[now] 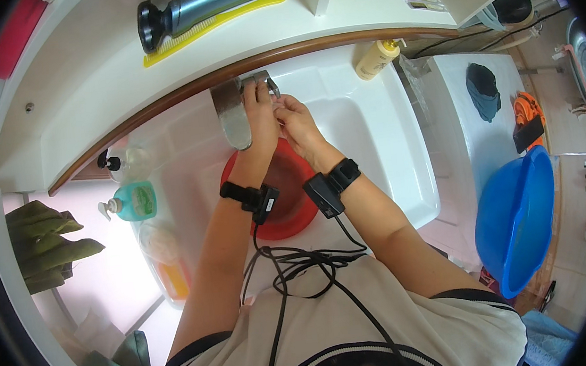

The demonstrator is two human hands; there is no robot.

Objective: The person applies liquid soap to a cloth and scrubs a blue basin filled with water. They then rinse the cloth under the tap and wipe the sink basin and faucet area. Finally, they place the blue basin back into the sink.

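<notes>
At the metal faucet [232, 116] of a white washbasin [384, 149], both of my hands meet around the spout. My left hand [262, 115] lies along the faucet's right side, its fingers over the metal neck. Close against it, my right hand [295, 122] has thumb and fingers bent together near the spout's tip. Something small and pale may be between the hands, but it is too hidden to tell. Below my wrists a red plastic basin [296, 224] sits in the washbasin, partly covered by my forearms. Each wrist wears a black strapped device with a cable.
A yellow pump bottle [377, 60] stands at the back right rim, a teal soap bottle [138, 202] at the left. On the shelf above lie an electric shaver [220, 4] and a yellow comb [236, 14]. A blue tub [510, 221] is at the right. Black cables [305, 260] hang before my torso.
</notes>
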